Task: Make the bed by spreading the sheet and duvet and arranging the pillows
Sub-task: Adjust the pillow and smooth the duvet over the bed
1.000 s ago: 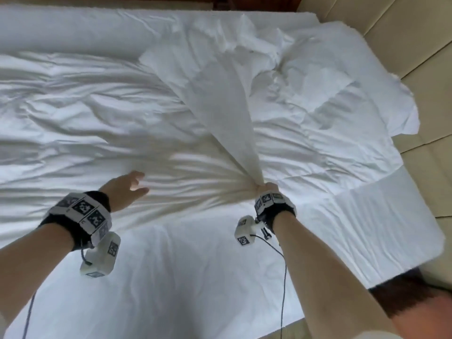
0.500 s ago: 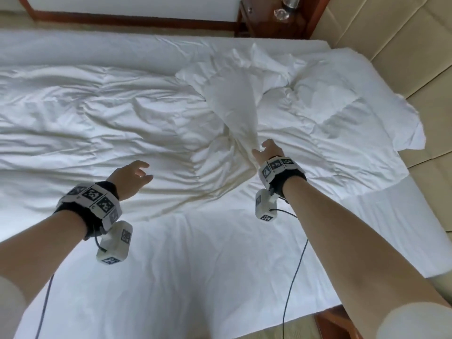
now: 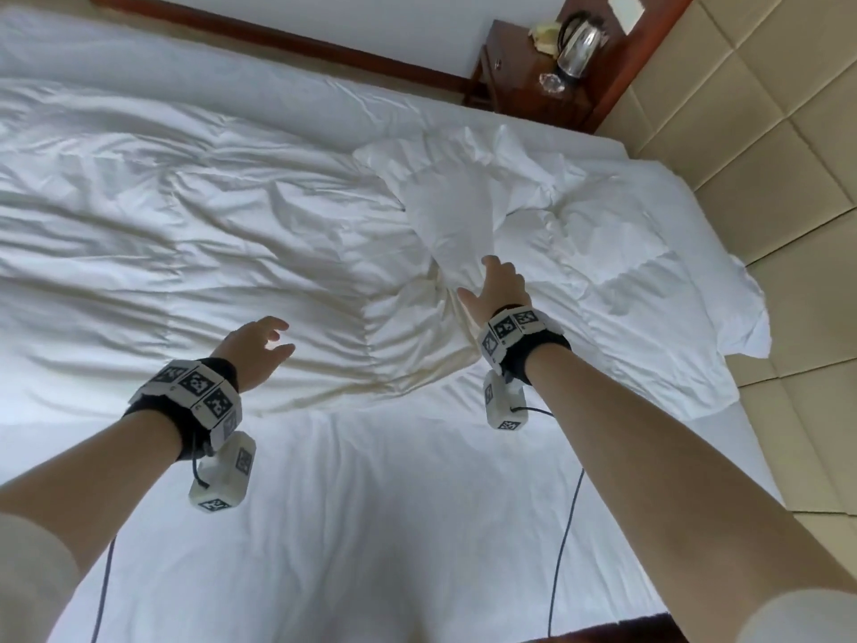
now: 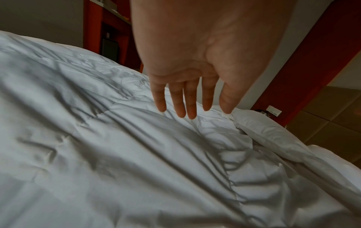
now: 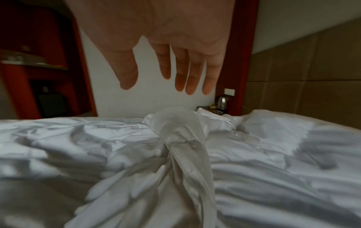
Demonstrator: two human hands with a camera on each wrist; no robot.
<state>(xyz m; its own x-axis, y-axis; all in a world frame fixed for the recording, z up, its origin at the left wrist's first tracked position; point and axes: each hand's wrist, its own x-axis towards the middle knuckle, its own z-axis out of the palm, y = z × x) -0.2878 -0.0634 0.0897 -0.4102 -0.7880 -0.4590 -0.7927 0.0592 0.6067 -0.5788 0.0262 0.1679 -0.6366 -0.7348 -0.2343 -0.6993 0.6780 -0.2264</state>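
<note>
A crumpled white duvet (image 3: 208,252) covers the far part of the bed. The flat white sheet (image 3: 380,494) lies bare in front of it. A bunched ridge of duvet fabric (image 3: 454,229) runs up the middle right; it also shows in the right wrist view (image 5: 185,151). My right hand (image 3: 498,287) hovers over the ridge's near end with fingers spread, holding nothing (image 5: 166,86). My left hand (image 3: 262,345) floats above the duvet's near edge, fingers straight and empty (image 4: 187,108). A pillow (image 4: 273,138) lies past the folds at the right.
A dark wooden nightstand (image 3: 519,76) with a steel kettle (image 3: 577,44) stands beyond the bed's far right corner. A padded beige headboard wall (image 3: 765,132) runs along the right side. A wooden skirting strip (image 3: 278,37) lines the far wall.
My right hand let go of the pulled duvet ridge, opened and reached further over the bed. The ridge slumped down. My left hand stayed open and moved slightly forward.
</note>
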